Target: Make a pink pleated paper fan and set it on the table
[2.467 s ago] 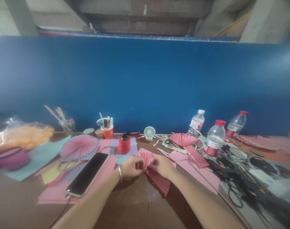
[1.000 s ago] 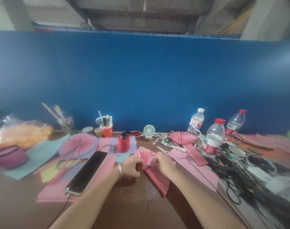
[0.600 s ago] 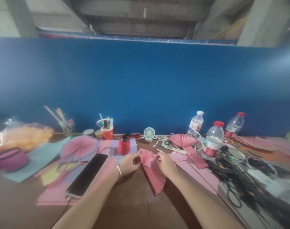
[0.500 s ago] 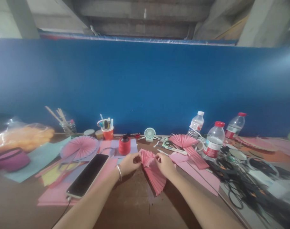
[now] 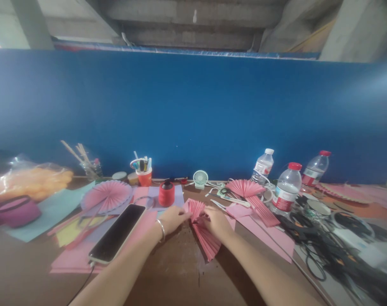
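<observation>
Just right of red thread spool (image 5: 166, 194): pleated pink paper fan (image 5: 203, 231) on table (image 5: 180, 280), pinched at waist by left hand (image 5: 174, 219) and right hand (image 5: 216, 221). Since half second ago, hands closer together, fan barely shifted. Pleats apparently being gathered tighter at centre.

- pleated pink paper fan (image 5: 203, 229): middle covered by both hands, pinch point not visible
- right hand (image 5: 216, 222): fingertips hidden against the pleats, grip unclear
- left hand (image 5: 174, 218): fingertips blurred at fan's edge
- cable tangle (image 5: 327, 250) at tabletop's right edge: smeared, single items unreadable, cut by frame
- orange bag (image 5: 30, 182) at left edge: blurred, contents unclear
- bottle (image 5: 286, 187) label: too small to read
</observation>
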{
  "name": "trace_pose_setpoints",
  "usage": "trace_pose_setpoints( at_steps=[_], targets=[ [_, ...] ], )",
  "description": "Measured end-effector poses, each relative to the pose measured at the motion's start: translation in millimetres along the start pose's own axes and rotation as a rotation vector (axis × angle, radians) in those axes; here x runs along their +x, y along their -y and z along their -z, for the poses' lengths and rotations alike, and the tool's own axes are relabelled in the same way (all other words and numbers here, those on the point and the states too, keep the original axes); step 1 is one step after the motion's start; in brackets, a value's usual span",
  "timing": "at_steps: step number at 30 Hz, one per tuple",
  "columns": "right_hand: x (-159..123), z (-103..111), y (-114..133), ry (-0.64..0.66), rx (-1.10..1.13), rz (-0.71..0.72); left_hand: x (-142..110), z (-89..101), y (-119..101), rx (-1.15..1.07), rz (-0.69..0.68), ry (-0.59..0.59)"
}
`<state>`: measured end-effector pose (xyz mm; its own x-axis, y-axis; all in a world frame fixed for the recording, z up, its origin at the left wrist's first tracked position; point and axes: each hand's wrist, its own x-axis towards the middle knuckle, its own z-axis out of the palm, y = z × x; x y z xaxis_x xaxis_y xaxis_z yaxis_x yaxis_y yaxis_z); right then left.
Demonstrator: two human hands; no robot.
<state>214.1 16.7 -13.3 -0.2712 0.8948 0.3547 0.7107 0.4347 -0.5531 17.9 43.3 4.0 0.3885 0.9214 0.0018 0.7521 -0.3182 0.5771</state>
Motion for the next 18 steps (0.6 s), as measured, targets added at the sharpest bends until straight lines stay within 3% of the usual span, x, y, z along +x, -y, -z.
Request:
trace_pose_setpoints(
  at_steps=[4,10,18],
  targets=[
    [4,-2,0,0.118,0.003,-0.023,-1,-2.0,0,-0.061,-0.036,0.112],
    [6,4,8,0.238,0.039,-0.013,0,-2.7,0,-0.112,-0.066,0.135],
    [6,1,14,0.199,0.003,0.022,0,-7.2,-3,-0.149,-0.106,0.094]
  ],
)
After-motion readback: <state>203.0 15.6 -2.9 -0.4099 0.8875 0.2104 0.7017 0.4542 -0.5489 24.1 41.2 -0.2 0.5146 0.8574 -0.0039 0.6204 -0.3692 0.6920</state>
